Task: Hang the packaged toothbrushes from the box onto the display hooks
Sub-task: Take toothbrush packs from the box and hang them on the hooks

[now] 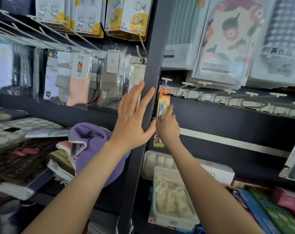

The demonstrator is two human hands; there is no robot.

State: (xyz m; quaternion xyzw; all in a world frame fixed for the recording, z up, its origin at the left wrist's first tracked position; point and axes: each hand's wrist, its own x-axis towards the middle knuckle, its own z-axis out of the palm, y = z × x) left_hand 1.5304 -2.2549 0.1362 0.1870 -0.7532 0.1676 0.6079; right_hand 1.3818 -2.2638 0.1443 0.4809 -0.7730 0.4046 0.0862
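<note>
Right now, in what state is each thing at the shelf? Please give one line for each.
left hand, open, flat against the dark post.
right hand, gripping the toothbrush pack.
toothbrush pack, upright, its top at the leftmost hook, seemingly threaded on.
other hooks, bare.
sock packs, hanging on their hooks.
purple towel, crumpled on the shelf.

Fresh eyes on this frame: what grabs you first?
Two hands at centre: the left hand lies flat on the dark shelf post, the right hand holds an orange toothbrush pack just right of it. Beyond runs a row of bare hooks, under big floral packets.
</note>
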